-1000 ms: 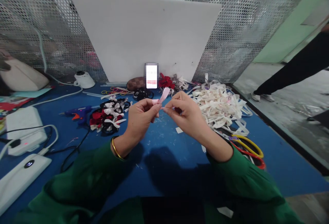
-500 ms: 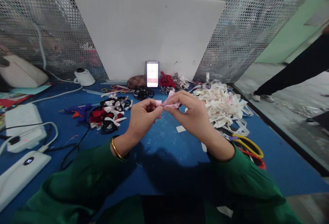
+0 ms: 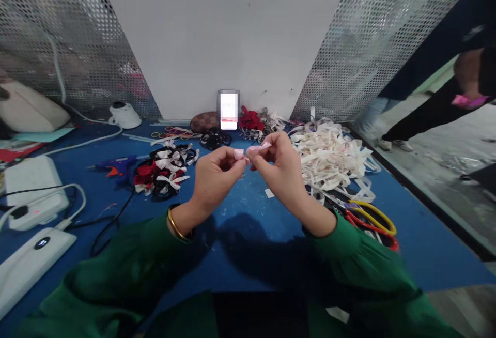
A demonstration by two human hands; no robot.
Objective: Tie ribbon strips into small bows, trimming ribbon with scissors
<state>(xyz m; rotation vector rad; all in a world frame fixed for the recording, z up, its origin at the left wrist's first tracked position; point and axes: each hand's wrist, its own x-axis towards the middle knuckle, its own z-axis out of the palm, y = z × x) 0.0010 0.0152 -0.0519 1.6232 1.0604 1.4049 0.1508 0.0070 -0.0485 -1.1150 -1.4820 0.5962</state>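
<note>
Over the middle of the blue table [image 3: 248,234], both hands pinch a pale pink ribbon [image 3: 239,154]. My left hand [image 3: 216,172] is closed, thumb against fingers, with a small loop of the ribbon standing above the thumb. My right hand [image 3: 281,170] is closed on another part of it, fingertips almost touching the left ones; a folded strip shows along its forefinger. How the ribbon joins between the fingertips is hidden. Below the right hand lies a small white scrap [image 3: 269,193].
Left lie bow hair ties [image 3: 166,167], a blue glue gun [image 3: 116,167] and white power blocks [image 3: 34,245]. A lit phone [image 3: 228,110] leans on a white board [image 3: 220,43]. Right are a cream ribbon pile [image 3: 333,157] and scissors [image 3: 374,219]. People stand beyond the table; one hand [image 3: 468,77] holds something pink.
My right hand has turned and drawn slightly inward; its pink ribbon end, upright before, now lies flatter along the forefinger. My left hand hardly moved. Another person has come into view at right.
</note>
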